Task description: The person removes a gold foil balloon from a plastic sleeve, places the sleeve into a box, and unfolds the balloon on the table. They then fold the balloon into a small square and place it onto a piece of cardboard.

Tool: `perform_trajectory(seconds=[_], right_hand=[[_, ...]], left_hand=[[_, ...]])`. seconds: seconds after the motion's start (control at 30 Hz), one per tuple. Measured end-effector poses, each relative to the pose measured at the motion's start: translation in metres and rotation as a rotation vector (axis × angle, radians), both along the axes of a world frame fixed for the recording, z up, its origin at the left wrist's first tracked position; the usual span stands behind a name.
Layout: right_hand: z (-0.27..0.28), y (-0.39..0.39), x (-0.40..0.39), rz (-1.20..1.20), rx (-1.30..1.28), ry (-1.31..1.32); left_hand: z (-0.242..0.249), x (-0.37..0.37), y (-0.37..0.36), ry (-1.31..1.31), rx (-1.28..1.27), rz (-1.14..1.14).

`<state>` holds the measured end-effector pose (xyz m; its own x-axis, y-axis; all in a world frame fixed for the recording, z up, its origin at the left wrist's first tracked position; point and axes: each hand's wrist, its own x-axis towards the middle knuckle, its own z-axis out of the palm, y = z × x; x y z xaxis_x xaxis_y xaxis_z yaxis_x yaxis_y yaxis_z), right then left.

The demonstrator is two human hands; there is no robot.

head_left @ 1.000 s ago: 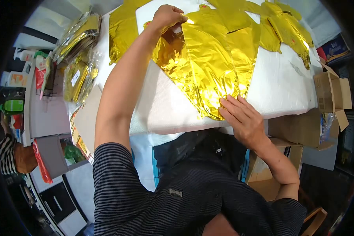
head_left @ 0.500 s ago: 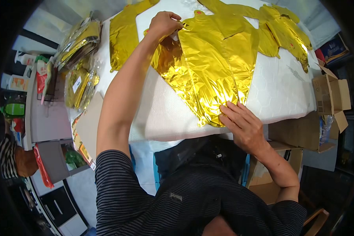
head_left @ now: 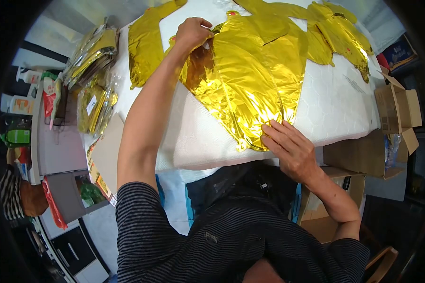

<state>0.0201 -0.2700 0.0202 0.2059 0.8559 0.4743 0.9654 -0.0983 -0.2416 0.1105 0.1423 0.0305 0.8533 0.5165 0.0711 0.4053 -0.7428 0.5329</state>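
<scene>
A large gold foil balloon (head_left: 250, 70) lies spread on the table, its narrow end toward me. My left hand (head_left: 193, 34) reaches to its far left edge, fingers and thumb bent in on the foil beside a dark gap; the fingertips are partly hidden. Flat on the foil near the narrow end rests my right hand (head_left: 290, 150), fingers stretched out. A small red mark shows on the balloon's far tab.
More gold foil balloons lie at the far left (head_left: 146, 47) and far right (head_left: 337, 35) of the white-covered table (head_left: 335, 108). Clear packs of folded foil (head_left: 92, 52) are stacked left. Cardboard boxes (head_left: 396, 108) stand right; a cluttered shelf (head_left: 56, 151) stands left.
The balloon's upper surface looks rounder and its long creases softer. My left hand has shifted slightly left in view, while my right hand stays on the narrow end.
</scene>
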Motion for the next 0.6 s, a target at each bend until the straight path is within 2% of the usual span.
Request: perform_trajectory(seconds=[0.2,0.27,0.3,0.33,0.43,0.5,0.57,0.6], right_hand=[[-0.002,-0.002,0.001,-0.005,0.022,0.024],[-0.003,-0.001,0.002,0.003,0.011,0.050],[-0.003,-0.001,0.003,-0.004,0.014,0.018],[-0.004,-0.002,0.001,-0.011,0.015,-0.007],[-0.006,-0.001,-0.001,-0.013,0.022,0.003],[-0.005,-0.002,-0.001,-0.011,0.021,0.012],[-0.005,-0.002,-0.001,-0.011,0.014,0.019],[-0.006,-0.002,-0.002,-0.012,0.014,0.023]], left_hand=[[-0.004,0.000,-0.002,-0.007,0.026,-0.023],[-0.003,-0.001,-0.002,-0.052,0.143,-0.050],[0.000,-0.006,-0.005,-0.051,-0.036,-0.058],[-0.002,-0.007,-0.006,-0.037,0.156,-0.053],[-0.004,-0.018,-0.022,-0.135,0.055,-0.043],[-0.003,-0.031,-0.047,-0.343,0.473,-0.143],[0.005,-0.048,-0.068,-0.349,0.375,-0.416],[0.009,-0.059,-0.081,-0.346,0.374,-0.418]])
